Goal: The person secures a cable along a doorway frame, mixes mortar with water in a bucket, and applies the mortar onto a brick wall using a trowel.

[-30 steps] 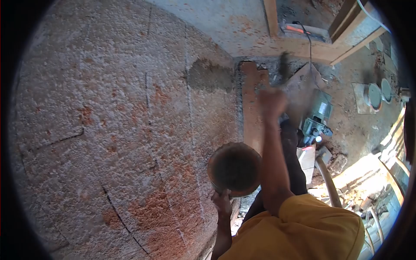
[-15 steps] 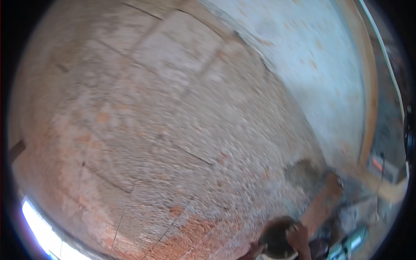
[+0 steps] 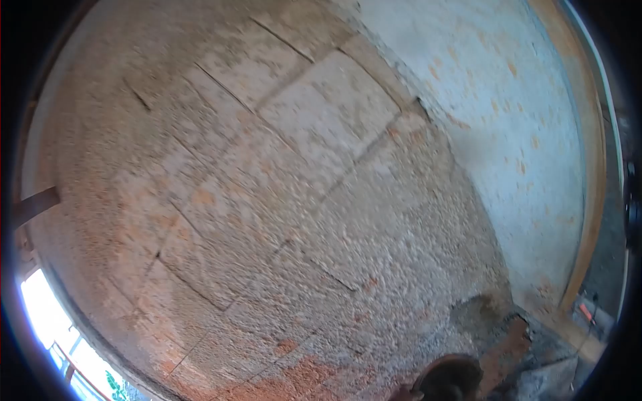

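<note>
At the bottom edge, a round, dark bowl-like container (image 3: 447, 367) is partly cut off by the frame. Its rim faces me, and its shadowed inside is too dark to make out. The fingers of my left hand (image 3: 405, 393) close on the container's left rim; most of that hand lies below the view. I cannot make out my right hand. Above the container rises a rough block wall (image 3: 267, 200), its surface coated in patches with grey mortar. A darker, wet-looking patch (image 3: 478, 313) marks its lower right part.
A pale plastered surface (image 3: 495, 147) borders the wall on the right, edged by a wooden strip (image 3: 592, 154). A brown board-like piece (image 3: 509, 351) lies beside the container. Bright daylight enters through an opening (image 3: 50, 321) at lower left.
The view has shifted, so the wall and container sit lower and further right. A hand seen earlier at the container's right side no longer shows. The picture is sharper.
</note>
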### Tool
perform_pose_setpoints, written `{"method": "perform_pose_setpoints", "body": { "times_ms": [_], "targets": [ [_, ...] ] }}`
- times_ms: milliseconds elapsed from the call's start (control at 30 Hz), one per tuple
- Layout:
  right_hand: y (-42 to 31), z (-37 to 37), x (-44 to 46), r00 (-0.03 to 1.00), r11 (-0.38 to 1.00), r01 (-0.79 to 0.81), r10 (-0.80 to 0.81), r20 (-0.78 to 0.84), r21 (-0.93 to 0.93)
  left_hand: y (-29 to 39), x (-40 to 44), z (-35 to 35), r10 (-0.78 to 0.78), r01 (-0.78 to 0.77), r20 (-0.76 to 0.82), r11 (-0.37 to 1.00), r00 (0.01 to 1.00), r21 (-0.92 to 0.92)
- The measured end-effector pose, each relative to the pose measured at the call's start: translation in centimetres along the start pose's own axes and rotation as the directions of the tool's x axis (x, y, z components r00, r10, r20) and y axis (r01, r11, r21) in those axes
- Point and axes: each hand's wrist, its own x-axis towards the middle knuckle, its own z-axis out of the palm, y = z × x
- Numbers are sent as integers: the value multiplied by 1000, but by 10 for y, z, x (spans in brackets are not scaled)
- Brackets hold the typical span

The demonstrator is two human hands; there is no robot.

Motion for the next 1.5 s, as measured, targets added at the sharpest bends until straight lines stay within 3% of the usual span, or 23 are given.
{"method": "perform_pose_setpoints", "body": {
  "times_ms": [33,100,133,167,200,233,267,300,333,367,433,533,633,733,833,867,933,1033,1167,1267,1367,1500],
  "targets": [
    [5,16,33,975,980,140,-111,190,-144,-11,12,-1,76,-78,21,987,997,139],
    [-34,21,11,971,956,198,-222,-92,-215,-47,44,10,291,-274,47,818,956,506],
    [-54,23,1,935,943,208,-270,-230,-260,-71,64,21,305,-300,91,758,948,579],
    [-61,27,-3,972,945,207,-228,-57,-252,-59,54,19,336,-268,-18,782,942,562],
    [-76,10,-22,966,963,167,-202,-159,-213,-41,42,16,362,-243,-127,807,923,538],
    [-92,-25,-42,950,922,212,-272,-154,-323,-4,21,-5,255,-222,-49,907,966,357],
    [-91,-25,-49,949,919,126,-221,-223,-373,35,-3,-23,177,-174,5,963,984,207],
    [-89,-31,-37,961,948,39,-122,-248,-314,37,-8,-27,330,-324,-26,937,944,129],
    [-89,-24,-35,963,966,-43,-28,-267,-256,31,-11,-28,338,-336,-6,939,941,73],
    [-89,-6,-38,970,960,13,-79,-228,-279,29,-7,-27,361,-361,-10,932,932,14],
    [-101,13,-39,964,937,150,-209,-162,-317,29,-7,-32,438,-436,-54,899,898,41],
    [-131,-27,-51,988,979,-110,89,-125,-171,20,-6,-41,455,-447,-61,888,889,105],
    [-111,-6,-34,980,976,-171,154,-126,-134,18,-21,-45,456,-451,-55,889,888,82],
    [-122,12,-49,998,995,-46,43,-39,-93,16,-4,-46,569,-566,-73,823,819,58],
    [-109,-15,-41,979,993,-119,122,-164,27,5,-20,-53,541,-536,-76,841,838,71],
    [-110,-22,-47,977,956,-193,208,-45,221,10,-25,-56,525,-520,-70,851,848,77],
    [-109,-32,-64,927,749,-375,304,220,546,11,-37,-57,564,-565,-69,825,823,8],
    [-105,8,-81,981,645,-195,140,137,739,3,-51,-44,512,-513,-56,841,857,-174],
    [-114,59,-73,997,532,-75,54,55,844,-21,-46,-37,448,-446,-65,843,891,-300],
    [-145,35,-106,994,536,-73,104,20,841,-49,-40,-38,368,-360,-80,803,926,-475],
    [-150,56,-99,979,478,-94,202,-5,873,-57,-45,-33,302,-277,-65,744,951,-608],
    [-160,44,-103,987,188,51,141,-78,981,-53,-47,-28,179,-195,-87,772,980,-606]
  ]
}}
